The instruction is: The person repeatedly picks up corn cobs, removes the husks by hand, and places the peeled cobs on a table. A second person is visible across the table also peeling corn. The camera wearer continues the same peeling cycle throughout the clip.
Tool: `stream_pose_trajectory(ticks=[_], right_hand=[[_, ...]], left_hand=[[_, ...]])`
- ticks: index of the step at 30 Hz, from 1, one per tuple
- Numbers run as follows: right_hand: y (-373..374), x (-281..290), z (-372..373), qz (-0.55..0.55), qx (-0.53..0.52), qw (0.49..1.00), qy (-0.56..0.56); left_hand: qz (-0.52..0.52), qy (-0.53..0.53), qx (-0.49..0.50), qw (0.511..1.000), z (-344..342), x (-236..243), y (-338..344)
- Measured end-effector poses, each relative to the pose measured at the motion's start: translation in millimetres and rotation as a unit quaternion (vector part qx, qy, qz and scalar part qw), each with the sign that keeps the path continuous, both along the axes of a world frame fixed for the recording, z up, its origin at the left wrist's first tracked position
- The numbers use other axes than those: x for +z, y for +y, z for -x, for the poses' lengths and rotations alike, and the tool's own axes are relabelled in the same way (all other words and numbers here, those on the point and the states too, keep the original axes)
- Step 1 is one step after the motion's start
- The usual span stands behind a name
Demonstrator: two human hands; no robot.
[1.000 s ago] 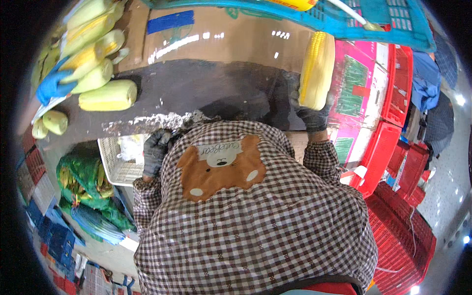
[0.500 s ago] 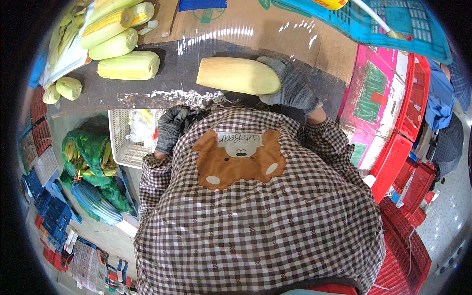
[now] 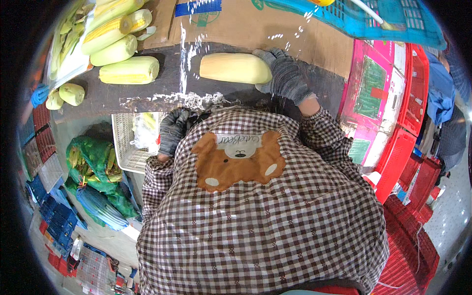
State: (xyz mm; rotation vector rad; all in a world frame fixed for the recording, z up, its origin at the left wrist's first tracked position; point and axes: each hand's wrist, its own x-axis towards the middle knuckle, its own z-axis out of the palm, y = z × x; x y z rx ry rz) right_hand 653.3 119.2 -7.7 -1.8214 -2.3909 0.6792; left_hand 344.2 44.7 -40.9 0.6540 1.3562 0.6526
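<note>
A husked-down ear of corn [image 3: 231,68], pale yellow-green, lies lengthwise on the dark worktop [image 3: 172,88] in front of me. My right hand [image 3: 287,77], in a grey knitted glove, is closed round its right end, fingers above and thumb below. At the worktop's near edge, beside my checked apron, is my left hand [image 3: 172,132] in a matching glove. Its fingers are curled, and what they hold, if anything, is hidden. Another ear of corn [image 3: 129,71] lies to the left, next to a pile of part-husked ears [image 3: 108,37].
Two small ear pieces [image 3: 72,94] sit at the worktop's left end, near another person's blue-gloved hand [image 3: 39,95]. Below stands a white basket [image 3: 120,147] by a green net sack [image 3: 93,157]. Cardboard [image 3: 236,24], a blue crate [image 3: 354,22] and a pink-white box [image 3: 371,93] border the back and right.
My right hand has shifted slightly up and turned at the corn's right end, still gripping it. The ear has moved a little upward. A blue-gloved hand has appeared at the far left.
</note>
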Motion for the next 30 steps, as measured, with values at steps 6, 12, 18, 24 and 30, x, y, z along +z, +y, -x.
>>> stream_pose_trajectory(ticks=[6, 12, 18, 24, 30], right_hand=[[-42, -2, -32, -0.088, -0.151, 0.979, 0.105], [-115, -44, -27, -0.146, -0.256, 0.956, -0.007], [-127, -38, -25, 0.066, -0.244, 0.968, 0.005], [-80, -13, -22, 0.009, -0.24, 0.803, 0.546], [4, 0, 12, -0.169, -0.148, 0.953, 0.204]], left_hand=[[-0.001, 0.018, -0.111, 0.994, 8, -2, 7], [0.045, -0.078, -0.092, 0.992, 17, -11, 7], [-0.061, 0.091, -0.196, 0.974, 26, -15, 17], [0.064, -0.354, 0.035, 0.933, -6, 20, 66], [-0.076, -0.336, 0.129, 0.93, -76, 33, 133]])
